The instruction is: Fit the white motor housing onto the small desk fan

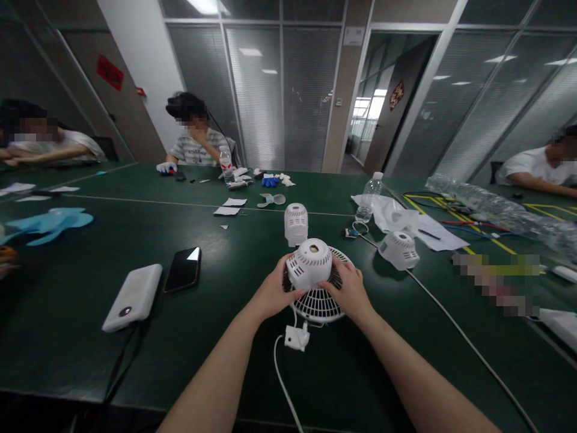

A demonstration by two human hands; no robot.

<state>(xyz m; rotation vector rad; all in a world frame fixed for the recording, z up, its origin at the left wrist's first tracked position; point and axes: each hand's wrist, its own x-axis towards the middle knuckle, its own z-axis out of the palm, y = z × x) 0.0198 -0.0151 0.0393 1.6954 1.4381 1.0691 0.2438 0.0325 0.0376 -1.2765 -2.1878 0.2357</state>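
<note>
Both my hands grip a white vented fan motor housing point(310, 264) from its two sides. My left hand point(274, 290) wraps its left side, and my right hand point(349, 287) wraps its right, thumbs toward the front. Beneath the housing lies a round white fan grille point(319, 307), partly hidden by it. A small white switch piece point(297, 338) with a cable sits just in front of the grille. Behind the housing stands a second white vented cover point(296, 224). To the right is another white housing point(399, 250) with a long cable running toward me.
A white power bank point(133, 297) and a black phone point(183, 269) lie to the left. Clear fan blades point(271, 199) and paper pieces point(227, 210) are farther back. A water bottle point(369, 197) and a plastic bag point(392, 213) stand right. Several people sit around the green table point(202, 349).
</note>
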